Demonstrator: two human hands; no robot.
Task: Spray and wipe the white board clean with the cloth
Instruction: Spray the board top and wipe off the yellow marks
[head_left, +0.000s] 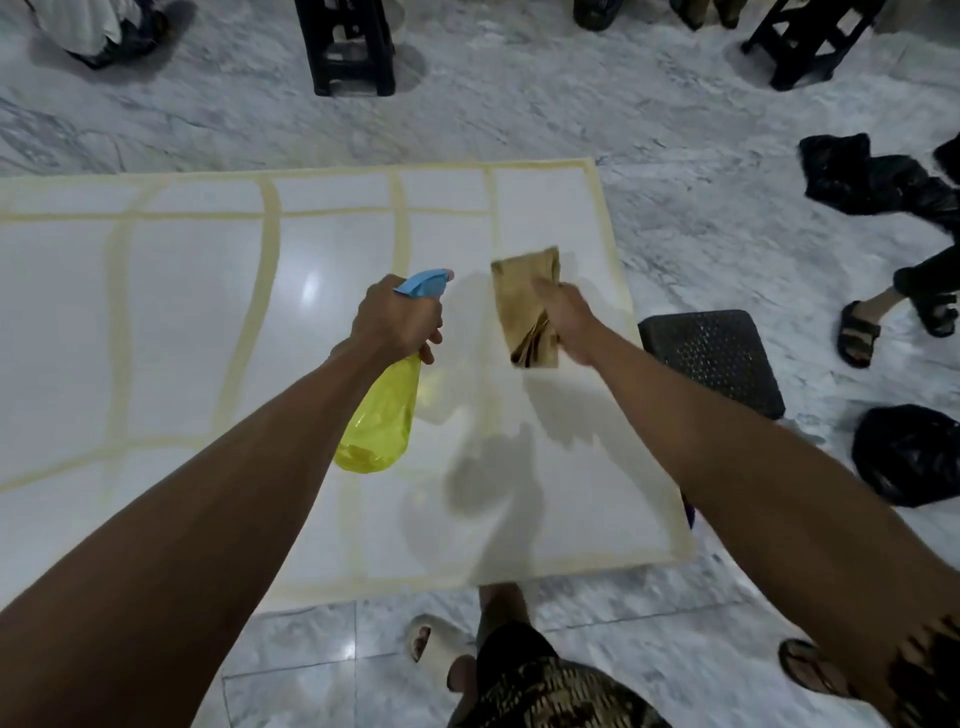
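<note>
Indoor room, likely hall or shared space in home or community building; exact kind unclear. Polished grey-white marble floor (675, 130) with tile seams. Black plastic stools (348, 47) standing at far side, another low black stool (711, 358) just beside large white board (182, 322) lying flat. Crumpled black plastic bags (878, 182) on floor at right. Sandalled feet (860, 332) of other people around edges, suggesting group gathered.

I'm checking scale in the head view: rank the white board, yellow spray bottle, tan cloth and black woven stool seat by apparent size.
1. White board
2. Black woven stool seat
3. Yellow spray bottle, partly hidden by the left hand
4. Tan cloth; close to the bottle, so unsure
</note>
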